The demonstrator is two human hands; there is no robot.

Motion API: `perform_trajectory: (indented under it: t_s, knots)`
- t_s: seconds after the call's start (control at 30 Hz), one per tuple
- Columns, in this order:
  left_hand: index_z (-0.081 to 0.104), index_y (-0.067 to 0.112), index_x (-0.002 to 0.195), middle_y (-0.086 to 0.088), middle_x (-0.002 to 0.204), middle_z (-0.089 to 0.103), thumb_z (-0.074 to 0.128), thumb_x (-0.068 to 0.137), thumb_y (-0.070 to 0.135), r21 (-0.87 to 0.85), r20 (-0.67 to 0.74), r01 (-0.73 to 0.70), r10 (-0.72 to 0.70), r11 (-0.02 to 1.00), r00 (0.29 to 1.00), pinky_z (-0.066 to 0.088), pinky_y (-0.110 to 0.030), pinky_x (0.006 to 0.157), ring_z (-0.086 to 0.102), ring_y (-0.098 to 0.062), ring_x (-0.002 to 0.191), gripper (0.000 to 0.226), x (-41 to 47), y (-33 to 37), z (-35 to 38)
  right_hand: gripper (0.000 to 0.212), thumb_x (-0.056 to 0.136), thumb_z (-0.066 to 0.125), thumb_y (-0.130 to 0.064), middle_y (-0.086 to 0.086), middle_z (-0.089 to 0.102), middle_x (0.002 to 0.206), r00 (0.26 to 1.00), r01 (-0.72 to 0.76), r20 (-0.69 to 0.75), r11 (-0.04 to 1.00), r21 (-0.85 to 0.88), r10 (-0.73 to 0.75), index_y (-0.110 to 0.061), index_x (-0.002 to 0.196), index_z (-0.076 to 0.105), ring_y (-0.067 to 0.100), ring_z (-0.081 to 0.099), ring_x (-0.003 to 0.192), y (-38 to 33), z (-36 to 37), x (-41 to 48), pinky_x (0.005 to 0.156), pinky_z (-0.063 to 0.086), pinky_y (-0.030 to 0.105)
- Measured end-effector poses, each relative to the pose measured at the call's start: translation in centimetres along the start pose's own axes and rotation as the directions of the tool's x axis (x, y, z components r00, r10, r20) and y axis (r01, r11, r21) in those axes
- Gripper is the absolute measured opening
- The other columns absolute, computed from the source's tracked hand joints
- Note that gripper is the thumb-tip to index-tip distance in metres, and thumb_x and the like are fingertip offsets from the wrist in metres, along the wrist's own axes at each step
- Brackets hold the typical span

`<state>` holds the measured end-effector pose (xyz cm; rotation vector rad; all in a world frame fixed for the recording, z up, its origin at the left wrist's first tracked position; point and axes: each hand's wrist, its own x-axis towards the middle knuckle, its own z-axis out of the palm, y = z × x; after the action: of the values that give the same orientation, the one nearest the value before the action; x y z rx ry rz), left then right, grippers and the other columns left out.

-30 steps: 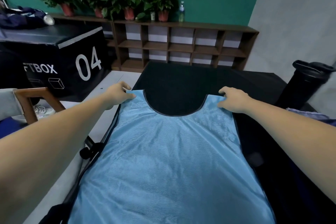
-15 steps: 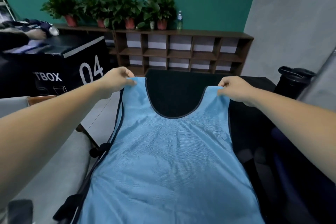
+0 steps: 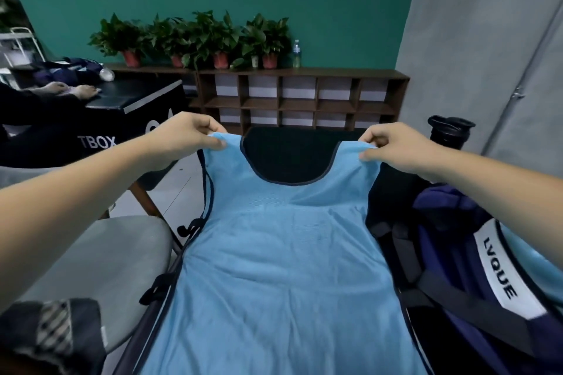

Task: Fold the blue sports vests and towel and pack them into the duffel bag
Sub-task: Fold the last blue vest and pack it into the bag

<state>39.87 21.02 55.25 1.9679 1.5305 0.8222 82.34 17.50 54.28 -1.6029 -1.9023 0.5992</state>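
A light blue mesh sports vest (image 3: 283,268) with dark trim lies stretched along the black table (image 3: 292,146), its neck opening at the far end. My left hand (image 3: 182,140) pinches the left shoulder strap and my right hand (image 3: 393,146) pinches the right one, both straps lifted off the table. A navy duffel bag (image 3: 475,268) with a white LVQUE label sits at the right, beside the vest. More light blue fabric (image 3: 536,259) shows beyond the bag at the right edge.
A grey padded chair (image 3: 100,256) stands left of the table. A black bottle (image 3: 451,134) stands at the far right. Behind are a black box marked TBOX (image 3: 128,119) with another person's hands on it, and a wooden shelf (image 3: 298,97) with potted plants.
Both hands have lifted the vest's shoulder straps up off the table and drawn them toward me. My view has tilted, bringing the duffel bag and chair into sight.
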Motion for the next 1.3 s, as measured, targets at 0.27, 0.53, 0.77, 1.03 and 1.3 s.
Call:
perform_trajectory:
  t_s: [0.27,0.53,0.77,1.03,1.3]
  knots:
    - [0.08,0.02,0.096,-0.01,0.093,0.079,0.082,0.093,0.03,-0.031,0.064,-0.007,0.008,1.0,0.998,0.047,-0.042,0.085,0.064,-0.026,0.084,0.011,-11.6,-0.5,-1.0,0.016,0.089,0.079,-0.008,0.001,0.079,0.091,0.995,0.089,0.044,0.996,0.003,-0.089,-0.023,0.091,0.078,0.03,0.073,0.085,-2.3,0.5,-11.7,0.085,0.058,0.046]
    - [0.08,0.018,0.091,-0.015,0.091,0.076,0.079,0.096,0.019,-0.06,0.147,0.015,-0.006,0.998,0.989,0.048,-0.029,0.076,0.066,-0.017,0.078,0.005,-23.3,-1.8,1.4,0.021,0.091,0.078,-0.009,-0.013,0.075,0.082,0.975,0.182,0.142,0.979,-0.086,-0.169,-0.03,0.093,0.075,0.003,0.065,0.072,-2.0,4.0,-23.4,0.07,0.049,0.024]
    - [0.08,0.027,0.089,0.003,0.089,0.078,0.084,0.09,0.014,0.018,0.231,0.001,-0.005,1.0,0.973,0.053,-0.03,0.081,0.072,-0.017,0.08,0.014,-30.2,-5.5,5.0,0.024,0.092,0.075,-0.015,-0.016,0.069,0.095,0.942,0.302,0.218,0.928,-0.218,-0.255,-0.038,0.096,0.069,0.009,0.066,0.088,1.6,8.0,-30.5,0.076,0.051,0.027]
    - [0.077,0.035,0.098,0.013,0.111,0.069,0.095,0.079,0.031,0.228,0.286,-0.197,0.128,0.954,0.95,0.047,-0.019,0.088,0.068,-0.009,0.103,0.027,-34.1,-8.8,6.9,0.02,0.103,0.059,-0.056,-0.025,0.049,0.115,0.859,0.502,0.313,0.786,-0.361,-0.405,-0.04,0.116,0.06,-0.001,0.049,0.107,5.1,10.5,-33.4,0.096,0.047,0.029]
    - [0.077,0.026,0.094,0.008,0.1,0.075,0.085,0.091,0.029,0.162,0.191,-0.182,0.15,0.97,0.97,0.054,-0.028,0.079,0.069,-0.016,0.087,0.009,-31.5,-7.4,6.5,0.024,0.107,0.051,-0.06,-0.024,0.055,0.112,0.878,0.468,0.271,0.824,-0.32,-0.394,-0.041,0.112,0.065,0.008,0.056,0.11,3.0,8.8,-31.8,0.097,0.045,0.027]
